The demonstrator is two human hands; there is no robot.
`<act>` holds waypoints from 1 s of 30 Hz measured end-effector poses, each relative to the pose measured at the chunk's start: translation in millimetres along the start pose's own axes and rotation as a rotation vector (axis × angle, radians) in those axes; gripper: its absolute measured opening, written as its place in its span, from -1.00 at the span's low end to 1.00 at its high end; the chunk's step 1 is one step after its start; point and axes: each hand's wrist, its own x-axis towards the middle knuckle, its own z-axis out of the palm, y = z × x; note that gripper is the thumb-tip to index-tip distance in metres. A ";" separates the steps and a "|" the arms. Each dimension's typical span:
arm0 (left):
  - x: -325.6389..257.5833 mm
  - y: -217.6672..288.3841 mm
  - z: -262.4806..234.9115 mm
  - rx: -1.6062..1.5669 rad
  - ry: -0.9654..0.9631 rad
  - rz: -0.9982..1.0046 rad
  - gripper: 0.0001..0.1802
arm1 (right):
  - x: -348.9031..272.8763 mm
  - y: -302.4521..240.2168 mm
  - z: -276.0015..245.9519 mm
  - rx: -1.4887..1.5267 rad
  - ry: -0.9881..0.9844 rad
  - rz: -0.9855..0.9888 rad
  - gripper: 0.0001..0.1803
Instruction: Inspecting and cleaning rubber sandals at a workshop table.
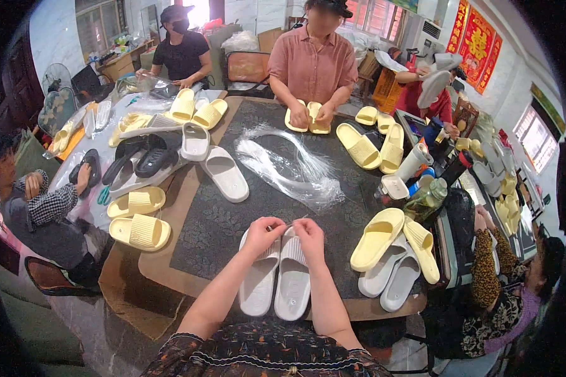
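A pair of light grey slide slippers (258, 289) lies side by side at the table's near edge, toes pointing away from me. Over their straps, my left hand (263, 235) pinches thumb and fingers together. Close on its right, my right hand (309, 240) is pinched the same way. A thin strand (288, 225) shows faintly in the small gap between my fingertips, above the slippers; its ends are hidden by my fingers. Further off, a loose bundle of clear plastic strands (289, 160) is spread on the dark patterned table mat (207, 232).
Yellow slippers (377, 239) and grey slippers (401, 283) lie to my right, with bottles (429, 195) behind. More yellow slippers (141, 232) and grey ones (225, 173) lie left. Across the table, a person (314, 60) handles yellow slippers (308, 117); others work around.
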 end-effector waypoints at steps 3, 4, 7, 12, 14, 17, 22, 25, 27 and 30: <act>0.1 -1.0 -0.5 -0.019 -0.019 -0.032 -0.78 | -0.3 -1.1 -8.2 0.160 0.132 0.121 -0.89; 0.0 -1.4 0.1 -0.019 -0.019 -0.033 -0.78 | 0.8 1.3 -8.8 0.192 0.121 0.139 -0.88; 0.0 -2.5 1.3 -0.029 -0.013 -0.036 -0.79 | -0.6 4.6 -7.0 -0.055 -0.060 0.099 -0.87; 0.3 -1.7 -0.4 0.004 -0.014 0.020 -0.80 | -0.5 -2.2 -2.0 -0.054 0.024 0.022 -0.88; -0.7 2.9 -0.1 -0.023 -0.010 0.007 -0.79 | -1.0 -0.3 -10.2 0.071 0.080 0.088 -0.89; -0.8 0.9 0.6 -0.033 0.002 -0.003 -0.78 | -0.9 -0.4 -9.2 0.246 0.129 0.161 -0.90; -1.2 1.5 -1.7 -0.023 -0.019 -0.049 -0.78 | -3.0 -2.9 -3.3 -0.120 -0.061 0.086 -0.87; -1.2 4.3 -1.3 -0.020 -0.002 -0.026 -0.77 | -1.5 -2.1 -5.3 -0.111 -0.025 0.059 -0.87; -2.4 9.7 -3.8 -0.015 -0.033 -0.056 -0.77 | -1.4 -5.6 -9.2 0.049 0.107 0.143 -0.87; -1.3 3.4 -0.9 -0.010 -0.008 -0.055 -0.78 | -1.2 -0.1 -7.6 0.017 0.046 0.117 -0.86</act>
